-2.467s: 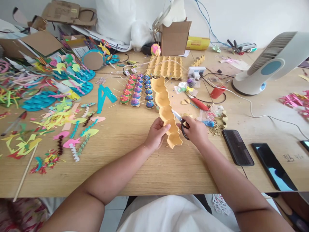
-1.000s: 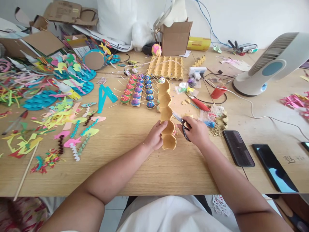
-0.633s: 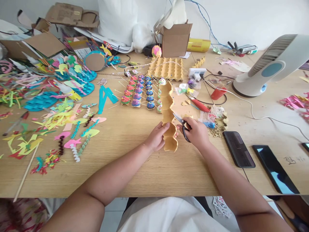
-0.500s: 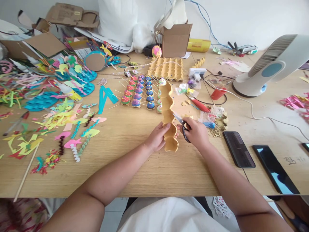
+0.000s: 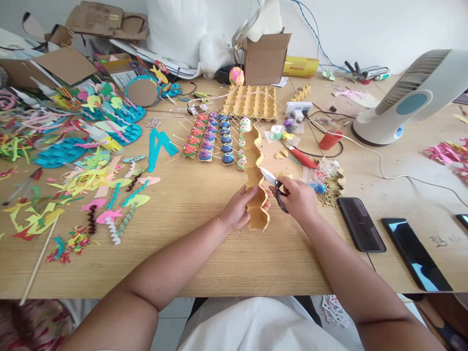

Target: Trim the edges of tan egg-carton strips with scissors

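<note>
My left hand [image 5: 242, 207] grips a yellow strip cut from an egg carton [image 5: 253, 168], its thumb lying across the inside of the cups. The strip is held lengthwise away from me, above the table. A pair of scissors [image 5: 275, 184] with dark handles is in my right hand [image 5: 299, 197]. Its blades point up and left, with the tips at the strip's right edge. Just beyond the strip's left side stand rows of painted carton cups, including green-and-white cups [image 5: 242, 146], dark blue cups [image 5: 226, 146] and red cups [image 5: 190, 146], with thin sticks poking out.
An uncut egg tray [image 5: 252, 101] lies behind the painted cups. Paper cutouts [image 5: 91, 180] and a glue bottle [image 5: 106, 139] spread over the left. At right are a white fan [image 5: 405, 102], a red cup [image 5: 331, 140], a phone [image 5: 361, 224] and a dark flat device [image 5: 417, 253].
The scissor blades look slightly wider apart and sit a little further left against the strip's edge. My left hand keeps its hold in nearly the same place.
</note>
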Demonstrator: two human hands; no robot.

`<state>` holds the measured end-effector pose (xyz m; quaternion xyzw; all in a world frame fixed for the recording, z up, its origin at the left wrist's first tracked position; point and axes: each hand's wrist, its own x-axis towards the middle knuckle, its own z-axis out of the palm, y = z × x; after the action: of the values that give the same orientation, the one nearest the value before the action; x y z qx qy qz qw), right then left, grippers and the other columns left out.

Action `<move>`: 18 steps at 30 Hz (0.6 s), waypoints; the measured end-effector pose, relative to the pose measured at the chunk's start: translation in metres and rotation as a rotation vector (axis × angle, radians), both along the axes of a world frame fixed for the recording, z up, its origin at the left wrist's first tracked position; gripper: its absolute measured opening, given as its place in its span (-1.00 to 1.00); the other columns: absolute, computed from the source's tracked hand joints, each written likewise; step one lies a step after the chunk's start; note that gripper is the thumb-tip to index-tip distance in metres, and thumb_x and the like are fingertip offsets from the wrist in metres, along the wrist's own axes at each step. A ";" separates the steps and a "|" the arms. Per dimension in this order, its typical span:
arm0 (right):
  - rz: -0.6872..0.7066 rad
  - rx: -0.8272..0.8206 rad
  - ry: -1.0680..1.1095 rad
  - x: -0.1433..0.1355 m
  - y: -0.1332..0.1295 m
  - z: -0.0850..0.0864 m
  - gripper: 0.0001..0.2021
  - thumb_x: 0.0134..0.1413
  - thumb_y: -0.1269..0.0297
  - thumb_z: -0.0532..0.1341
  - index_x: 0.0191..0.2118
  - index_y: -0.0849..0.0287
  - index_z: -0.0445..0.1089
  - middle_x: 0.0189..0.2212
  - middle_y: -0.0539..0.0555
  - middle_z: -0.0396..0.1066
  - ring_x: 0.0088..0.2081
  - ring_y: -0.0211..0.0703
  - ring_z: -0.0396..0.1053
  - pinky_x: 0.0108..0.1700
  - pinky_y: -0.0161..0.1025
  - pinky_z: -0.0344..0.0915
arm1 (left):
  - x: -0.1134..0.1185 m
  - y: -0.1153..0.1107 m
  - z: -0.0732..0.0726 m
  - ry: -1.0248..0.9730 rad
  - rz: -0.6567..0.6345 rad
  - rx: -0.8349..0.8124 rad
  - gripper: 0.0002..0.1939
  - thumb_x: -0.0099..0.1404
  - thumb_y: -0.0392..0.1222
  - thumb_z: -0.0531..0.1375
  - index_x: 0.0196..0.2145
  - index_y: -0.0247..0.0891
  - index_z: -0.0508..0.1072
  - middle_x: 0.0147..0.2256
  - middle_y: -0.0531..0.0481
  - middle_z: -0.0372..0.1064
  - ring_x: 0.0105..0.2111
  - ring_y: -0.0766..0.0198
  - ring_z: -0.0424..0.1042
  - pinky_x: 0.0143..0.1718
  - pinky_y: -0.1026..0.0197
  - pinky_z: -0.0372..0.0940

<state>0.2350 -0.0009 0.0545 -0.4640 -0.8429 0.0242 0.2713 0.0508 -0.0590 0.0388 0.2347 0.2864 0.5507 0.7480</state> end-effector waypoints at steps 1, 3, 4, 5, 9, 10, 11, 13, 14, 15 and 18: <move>0.001 0.000 -0.003 0.000 0.000 0.000 -0.75 0.26 0.08 0.19 -0.18 0.11 0.53 -0.52 0.04 0.45 -0.47 -0.14 0.34 -0.41 -0.26 0.01 | 0.000 0.000 0.001 0.001 0.001 -0.004 -0.56 0.17 0.10 0.43 -0.18 -0.29 0.49 -0.26 -0.09 0.57 -0.41 0.28 0.54 -0.36 0.24 0.43; 0.005 -0.002 -0.012 0.001 0.001 0.000 -0.74 0.27 0.05 0.19 -0.17 0.10 0.52 -0.52 0.04 0.45 -0.47 -0.14 0.34 -0.41 -0.26 0.01 | -0.001 0.000 0.002 0.001 0.001 -0.006 -0.56 0.17 0.10 0.43 -0.19 -0.29 0.49 -0.25 -0.09 0.57 -0.41 0.27 0.54 -0.37 0.24 0.42; 0.006 -0.001 -0.017 0.002 0.001 -0.001 -0.73 0.28 0.05 0.18 -0.17 0.10 0.52 -0.53 0.03 0.45 -0.47 -0.14 0.34 -0.41 -0.25 0.01 | -0.001 0.000 0.002 -0.002 0.001 -0.007 -0.56 0.16 0.10 0.43 -0.19 -0.29 0.49 -0.25 -0.09 0.57 -0.41 0.26 0.54 -0.38 0.24 0.42; 0.008 0.001 -0.023 0.002 0.001 -0.002 -0.73 0.29 0.04 0.18 -0.18 0.09 0.52 -0.53 0.03 0.45 -0.47 -0.15 0.34 -0.41 -0.25 0.00 | -0.001 0.000 0.002 -0.005 0.002 -0.008 -0.56 0.16 0.09 0.43 -0.19 -0.29 0.49 -0.26 -0.09 0.56 -0.41 0.26 0.54 -0.38 0.24 0.42; 0.012 0.012 -0.038 0.004 0.003 -0.003 -0.71 0.31 0.01 0.17 -0.20 0.09 0.51 -0.52 0.03 0.46 -0.46 -0.15 0.34 -0.41 -0.25 -0.02 | -0.002 0.000 -0.001 -0.010 0.013 -0.018 -0.58 0.19 0.12 0.39 -0.22 -0.29 0.49 -0.28 -0.08 0.55 -0.44 0.27 0.51 -0.41 0.24 0.40; 0.015 0.013 -0.041 0.005 0.003 -0.003 -0.71 0.31 0.01 0.17 -0.20 0.09 0.52 -0.52 0.04 0.46 -0.46 -0.15 0.34 -0.40 -0.25 -0.02 | -0.002 0.001 -0.002 -0.008 0.014 -0.015 -0.57 0.20 0.15 0.38 -0.23 -0.29 0.49 -0.28 -0.09 0.55 -0.45 0.28 0.50 -0.43 0.25 0.39; 0.019 0.013 -0.044 0.005 0.003 -0.003 -0.71 0.31 0.01 0.17 -0.20 0.09 0.52 -0.52 0.04 0.46 -0.46 -0.15 0.34 -0.40 -0.25 -0.02 | -0.002 0.001 -0.002 -0.007 0.015 -0.011 -0.56 0.21 0.18 0.36 -0.23 -0.28 0.49 -0.27 -0.09 0.55 -0.45 0.29 0.50 -0.44 0.25 0.38; 0.022 0.015 -0.047 0.005 0.004 -0.003 -0.71 0.31 0.01 0.17 -0.21 0.10 0.52 -0.52 0.04 0.46 -0.46 -0.15 0.34 -0.40 -0.25 -0.01 | -0.001 0.000 -0.003 -0.004 0.012 -0.005 -0.54 0.21 0.21 0.36 -0.24 -0.27 0.50 -0.28 -0.08 0.55 -0.47 0.30 0.49 -0.45 0.27 0.37; 0.021 0.016 -0.044 0.005 0.003 -0.003 -0.71 0.31 0.01 0.17 -0.22 0.10 0.52 -0.52 0.04 0.46 -0.46 -0.15 0.33 -0.40 -0.25 -0.02 | -0.001 0.000 -0.002 -0.001 0.012 -0.005 -0.54 0.20 0.21 0.37 -0.24 -0.27 0.49 -0.29 -0.07 0.54 -0.47 0.30 0.49 -0.45 0.27 0.37; 0.015 0.011 -0.036 0.004 0.003 -0.003 -0.70 0.31 0.00 0.17 -0.22 0.11 0.52 -0.52 0.04 0.46 -0.47 -0.15 0.33 -0.41 -0.25 -0.02 | -0.001 0.000 -0.002 0.002 0.012 -0.005 -0.54 0.19 0.19 0.38 -0.25 -0.27 0.49 -0.30 -0.07 0.54 -0.47 0.31 0.49 -0.45 0.28 0.37; -0.009 -0.024 0.013 0.002 0.001 0.000 -0.67 0.29 -0.05 0.18 -0.20 0.11 0.52 -0.53 0.04 0.43 -0.48 -0.15 0.31 -0.42 -0.25 -0.01 | -0.002 -0.001 -0.001 0.018 0.005 0.002 -0.56 0.19 0.18 0.38 -0.26 -0.28 0.49 -0.31 -0.07 0.54 -0.48 0.31 0.49 -0.46 0.29 0.36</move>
<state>0.2366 -0.0004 0.0545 -0.4707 -0.8388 0.0362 0.2713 0.0490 -0.0597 0.0383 0.2396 0.2935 0.5508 0.7437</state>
